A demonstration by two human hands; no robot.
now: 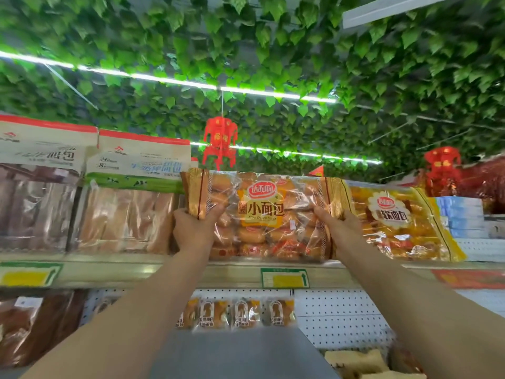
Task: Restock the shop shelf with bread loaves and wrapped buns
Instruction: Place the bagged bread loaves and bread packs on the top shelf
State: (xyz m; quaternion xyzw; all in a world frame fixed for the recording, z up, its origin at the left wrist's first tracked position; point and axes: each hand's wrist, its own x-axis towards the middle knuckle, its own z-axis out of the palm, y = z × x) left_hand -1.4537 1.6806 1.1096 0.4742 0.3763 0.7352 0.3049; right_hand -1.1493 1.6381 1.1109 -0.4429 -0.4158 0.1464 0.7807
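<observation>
A clear bag of small buns [262,214] with an orange label stands upright on the top shelf [164,272]. My left hand [192,229] grips its left edge and my right hand [340,224] grips its right edge, both arms reaching up. To its right leans a yellow bag of soft buns [396,222]. On the left stand two tall bags of sliced bread loaves [128,203], [35,198].
On the lower shelf sit several small wrapped buns [240,313] against a white pegboard back [341,315], with dark bread bags [32,329] at the left. Pale packets [355,362] lie at the bottom right. Red lanterns [220,140] hang from a leafy ceiling.
</observation>
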